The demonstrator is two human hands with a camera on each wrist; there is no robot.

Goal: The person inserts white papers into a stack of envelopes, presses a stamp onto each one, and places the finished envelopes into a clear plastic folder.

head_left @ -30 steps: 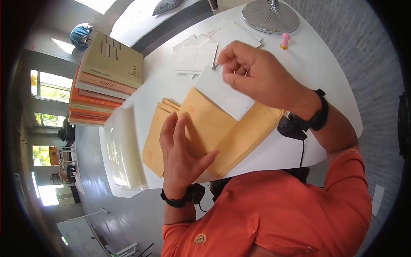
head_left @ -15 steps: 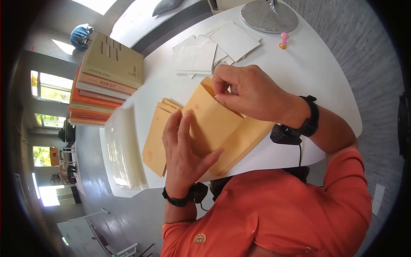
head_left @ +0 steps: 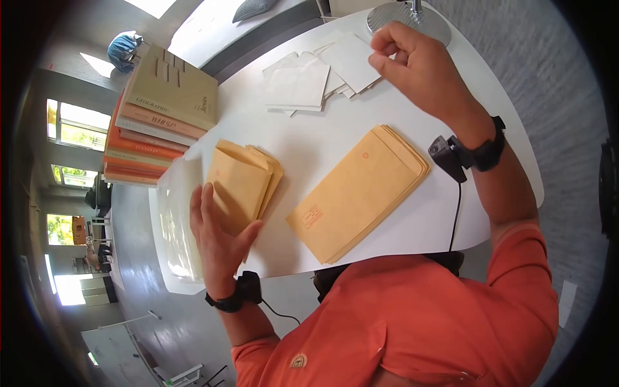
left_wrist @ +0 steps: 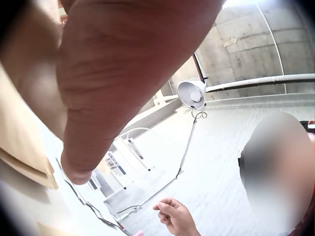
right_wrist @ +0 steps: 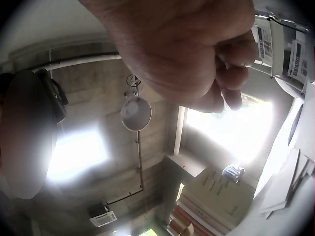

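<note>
My left hand (head_left: 222, 242) rests over a tan paper envelope (head_left: 244, 180) on the smaller left stack, fingers straight along its left side and thumb spread toward its lower right edge. In the left wrist view, the thumb (left_wrist: 108, 83) reaches past the envelopes' edges (left_wrist: 29, 169). My right hand (head_left: 422, 74) is raised at the far right, fingers loosely curled and nothing visible between them. It hides the spot where a pink-handled stamp stood. A pink tip (left_wrist: 139, 233) shows low in the left wrist view, near that hand. The larger envelope stack (head_left: 361, 193) lies between the hands.
White paper pieces (head_left: 296, 84) lie spread at the back. A metal lamp base (head_left: 435, 29) stands at the far right. A tall stack of books (head_left: 167, 97) and a clear plastic sheet roll (head_left: 177, 226) line the left side.
The white paper in my right hand went into the envelope. My left hand shifted that envelope left onto the smaller stack, while my right hand drew away to the far right.
</note>
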